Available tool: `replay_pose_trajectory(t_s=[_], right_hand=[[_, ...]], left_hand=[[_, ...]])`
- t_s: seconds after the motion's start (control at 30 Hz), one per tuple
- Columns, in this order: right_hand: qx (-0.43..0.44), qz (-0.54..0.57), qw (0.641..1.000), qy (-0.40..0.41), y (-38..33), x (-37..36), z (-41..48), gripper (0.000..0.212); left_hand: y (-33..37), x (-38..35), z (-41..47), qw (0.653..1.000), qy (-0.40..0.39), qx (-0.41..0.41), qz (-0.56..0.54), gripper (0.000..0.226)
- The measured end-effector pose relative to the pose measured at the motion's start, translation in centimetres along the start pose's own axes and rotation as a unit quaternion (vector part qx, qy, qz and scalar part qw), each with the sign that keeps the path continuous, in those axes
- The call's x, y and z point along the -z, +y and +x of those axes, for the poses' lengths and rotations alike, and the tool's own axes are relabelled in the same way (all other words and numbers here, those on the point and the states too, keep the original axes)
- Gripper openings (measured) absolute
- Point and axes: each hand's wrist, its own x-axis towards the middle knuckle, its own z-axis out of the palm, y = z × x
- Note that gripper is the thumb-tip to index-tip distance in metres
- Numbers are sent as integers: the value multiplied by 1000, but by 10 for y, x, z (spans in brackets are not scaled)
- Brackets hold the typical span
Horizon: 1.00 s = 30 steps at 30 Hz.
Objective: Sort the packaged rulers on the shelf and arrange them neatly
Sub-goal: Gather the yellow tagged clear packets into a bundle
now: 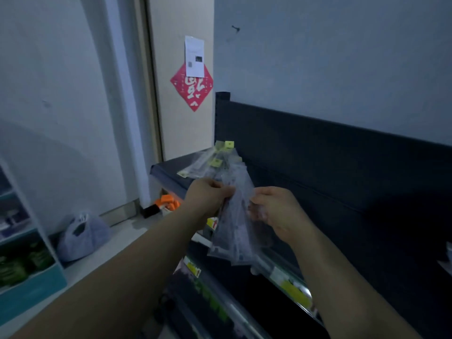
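Reaches both forearms forward, raised above the shelf (166, 168) front. Grips a fanned bundle of packaged rulers (236, 228) at its upper edge with left hand (208, 195), fingers (221, 190) curled round it; pinches the opposite edge with right hand (276, 211), apparently to square the sleeves. Beyond, leaves yellow-tagged rulers (212, 162) askew at the shelf's left end.

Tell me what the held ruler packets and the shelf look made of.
The ruler packets: thin clear plastic film, glossy; contents show through and it glints and creases. The shelf: dark, matte, probably painted metal; the dim light leaves that open.
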Motion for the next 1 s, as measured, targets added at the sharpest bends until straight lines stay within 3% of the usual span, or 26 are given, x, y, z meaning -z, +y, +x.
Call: replay_pose_trajectory(t_s=[0.17, 0.37, 0.7, 0.77, 0.87, 0.93, 1.0], right_hand=[[-4, -18, 1000, 2, -4, -25, 72, 24], [-10, -51, 999, 17, -14, -44, 159, 18], [54, -268, 960, 61, -8, -59, 245, 16], [66, -301, 950, 53, -1, -58, 248, 13], [65, -342, 936, 44, 8, -56, 248, 13], [50, -344, 937, 44, 10, -56, 243, 11], [32, -331, 942, 48, 15, -56, 239, 6]], left_hand=[[-2, 15, 69, 1000, 19, -7, 23, 23], [2, 18, 166, 994, 35, -32, 93, 25], [-13, 12, 275, 975, 26, -103, 197, 16], [-16, 11, 290, 965, 11, -124, 231, 33], [-24, 19, 294, 943, -1, -195, 269, 40], [-32, 32, 289, 915, -2, -276, 295, 51], [-43, 46, 285, 880, -11, -310, 359, 78]])
